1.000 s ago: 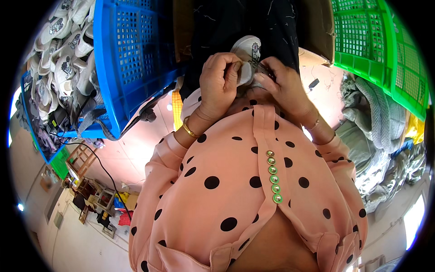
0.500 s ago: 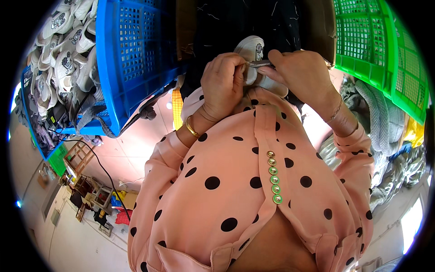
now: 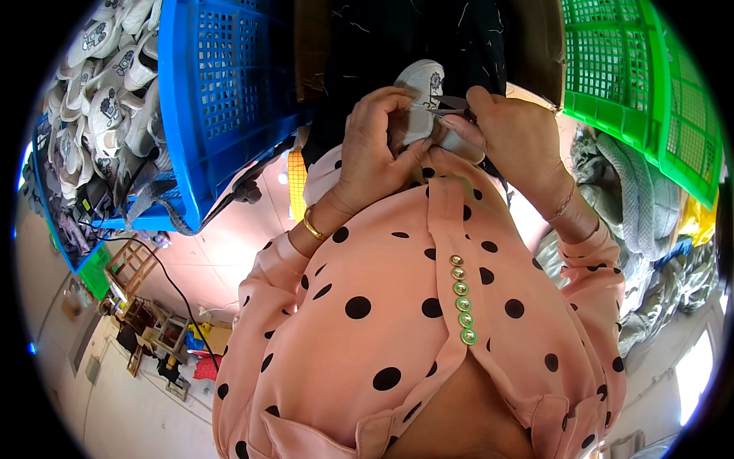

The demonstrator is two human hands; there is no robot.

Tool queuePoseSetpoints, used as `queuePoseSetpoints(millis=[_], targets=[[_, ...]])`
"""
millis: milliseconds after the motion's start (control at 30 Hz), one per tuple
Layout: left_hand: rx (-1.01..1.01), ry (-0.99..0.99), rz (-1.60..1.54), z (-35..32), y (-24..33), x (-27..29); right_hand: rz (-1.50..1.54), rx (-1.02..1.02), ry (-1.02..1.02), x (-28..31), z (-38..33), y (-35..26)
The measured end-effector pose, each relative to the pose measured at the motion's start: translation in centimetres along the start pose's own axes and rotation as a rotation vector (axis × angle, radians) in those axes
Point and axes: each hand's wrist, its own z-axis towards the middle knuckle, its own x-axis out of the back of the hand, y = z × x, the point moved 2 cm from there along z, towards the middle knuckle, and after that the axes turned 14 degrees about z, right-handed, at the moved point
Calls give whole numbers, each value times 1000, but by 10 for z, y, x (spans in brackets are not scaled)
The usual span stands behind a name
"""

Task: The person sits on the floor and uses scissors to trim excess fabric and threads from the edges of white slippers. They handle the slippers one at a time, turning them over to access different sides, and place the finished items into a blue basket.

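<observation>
On my lap lies a white shoe upper (image 3: 420,77) with a dark printed figure on its toe. My left hand (image 3: 368,149) grips it from the left, fingers along its far side and thumb pressed on its near part. My right hand (image 3: 521,139) is wrapped round a small pair of scissors (image 3: 453,102). Their blades stand apart and point left, over the upper close to the print. The scissors' handles are mostly hidden inside my right hand. Whether a thread lies between the blades is too small to tell.
To the left stands a blue plastic crate (image 3: 229,84), with a heap of similar white shoe uppers (image 3: 107,107) beyond it. Green crates (image 3: 612,69) rise on the right, above grey padded material (image 3: 634,191). A black cable (image 3: 172,279) hangs at the lower left.
My left hand has gone from a raised pinch to a flatter grip, its thumb now lower on the upper. The scissors' blades have spread apart, and my right hand has shifted slightly.
</observation>
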Motion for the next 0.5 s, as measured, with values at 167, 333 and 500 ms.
queuePoseSetpoints(millis=[167, 333, 500], targets=[[-43, -9, 52, 0, 1, -1, -25, 6, -19, 1, 0, -5], [-86, 17, 113, 0, 2, -1, 11, -27, -80, 4, -2, -10], [-129, 12, 174, -1, 2, -1, 19, -75, -93, 7, -3, -15]])
